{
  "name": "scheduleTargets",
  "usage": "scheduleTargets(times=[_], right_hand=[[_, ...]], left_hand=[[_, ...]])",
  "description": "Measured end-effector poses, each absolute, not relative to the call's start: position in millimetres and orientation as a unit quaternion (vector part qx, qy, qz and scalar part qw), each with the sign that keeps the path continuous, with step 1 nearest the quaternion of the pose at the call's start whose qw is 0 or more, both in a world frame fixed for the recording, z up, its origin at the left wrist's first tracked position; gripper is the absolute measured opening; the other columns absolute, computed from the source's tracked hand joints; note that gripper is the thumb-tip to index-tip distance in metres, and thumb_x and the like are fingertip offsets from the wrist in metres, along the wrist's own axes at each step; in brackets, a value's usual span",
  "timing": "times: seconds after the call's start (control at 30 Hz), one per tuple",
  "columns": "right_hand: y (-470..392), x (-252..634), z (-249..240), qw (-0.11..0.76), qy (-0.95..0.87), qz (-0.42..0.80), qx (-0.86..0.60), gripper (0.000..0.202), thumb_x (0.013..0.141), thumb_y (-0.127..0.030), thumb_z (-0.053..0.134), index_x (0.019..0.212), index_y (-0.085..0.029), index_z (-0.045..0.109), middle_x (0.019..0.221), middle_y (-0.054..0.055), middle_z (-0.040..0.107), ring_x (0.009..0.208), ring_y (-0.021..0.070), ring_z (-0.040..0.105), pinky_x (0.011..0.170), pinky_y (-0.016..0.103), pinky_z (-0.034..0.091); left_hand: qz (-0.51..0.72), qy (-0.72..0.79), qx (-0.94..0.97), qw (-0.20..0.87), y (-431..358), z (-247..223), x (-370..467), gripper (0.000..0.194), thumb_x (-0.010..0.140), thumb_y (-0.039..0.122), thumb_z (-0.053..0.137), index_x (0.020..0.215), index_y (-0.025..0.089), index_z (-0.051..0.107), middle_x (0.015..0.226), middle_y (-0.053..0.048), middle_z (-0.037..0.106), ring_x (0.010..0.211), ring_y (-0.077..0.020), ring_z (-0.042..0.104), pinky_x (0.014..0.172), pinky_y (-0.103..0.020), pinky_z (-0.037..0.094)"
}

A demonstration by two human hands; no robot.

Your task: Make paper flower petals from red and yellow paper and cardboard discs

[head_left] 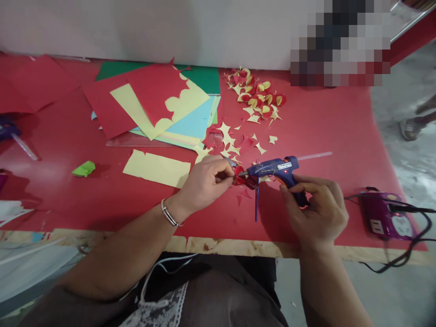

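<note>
Between thumb and fingertips, my left hand (pixel 211 179) pinches a small red paper piece (pixel 240 174), partly hidden by the fingers. My right hand (pixel 318 206) is wrapped round the handle of a blue hot glue gun (pixel 274 168), whose nozzle points left and meets or nearly meets the red paper. A clear glue stick (pixel 315 156) juts from the gun's back. Under the gun lies a thin blue stick-like tool (pixel 256 202). Yellow and red paper scraps (pixel 226 138) are scattered just beyond my hands.
Folded red-and-yellow paper pieces (pixel 262 97) sit in a pile at the back. Coloured paper sheets (pixel 190 120) are stacked left of them, with a yellow strip (pixel 156 168) nearer. A purple power box (pixel 388 215) with black cords stands right. Another glue gun (pixel 8 129) lies far left.
</note>
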State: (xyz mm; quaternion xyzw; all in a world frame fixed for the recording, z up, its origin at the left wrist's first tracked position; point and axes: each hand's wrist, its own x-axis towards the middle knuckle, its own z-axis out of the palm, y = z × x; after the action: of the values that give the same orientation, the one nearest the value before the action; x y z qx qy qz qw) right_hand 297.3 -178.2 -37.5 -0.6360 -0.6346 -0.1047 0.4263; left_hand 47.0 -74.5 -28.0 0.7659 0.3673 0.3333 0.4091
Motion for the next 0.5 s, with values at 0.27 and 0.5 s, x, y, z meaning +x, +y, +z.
scheduleTargets(times=[0.27, 0.5], right_hand=[[-178.7, 298.9, -38.8, 0.425, -0.636, -0.109, -0.635, 0.016, 0.087, -0.021, 0.087, 0.089, -0.025, 0.071, 0.101, 0.007, 0.080, 0.087, 0.0241, 0.077, 0.071, 0.038, 0.059], [-179.9, 300.1, -40.6, 0.422, -0.631, -0.101, -0.643, 0.015, 0.088, -0.023, 0.086, 0.089, -0.025, 0.071, 0.102, 0.007, 0.080, 0.089, 0.0242, 0.077, 0.073, 0.039, 0.061]], left_hand=[[0.333, 0.372, 0.759, 0.418, -74.9, -28.1, 47.1, 0.015, 0.089, 0.007, 0.070, 0.081, 0.019, 0.067, 0.086, -0.003, 0.068, 0.082, -0.0163, 0.063, 0.063, -0.024, 0.051], [0.336, 0.374, 0.747, 0.434, -76.1, -27.5, 47.1, 0.014, 0.090, 0.008, 0.070, 0.081, 0.020, 0.067, 0.086, -0.004, 0.066, 0.082, -0.0162, 0.063, 0.062, -0.024, 0.052]])
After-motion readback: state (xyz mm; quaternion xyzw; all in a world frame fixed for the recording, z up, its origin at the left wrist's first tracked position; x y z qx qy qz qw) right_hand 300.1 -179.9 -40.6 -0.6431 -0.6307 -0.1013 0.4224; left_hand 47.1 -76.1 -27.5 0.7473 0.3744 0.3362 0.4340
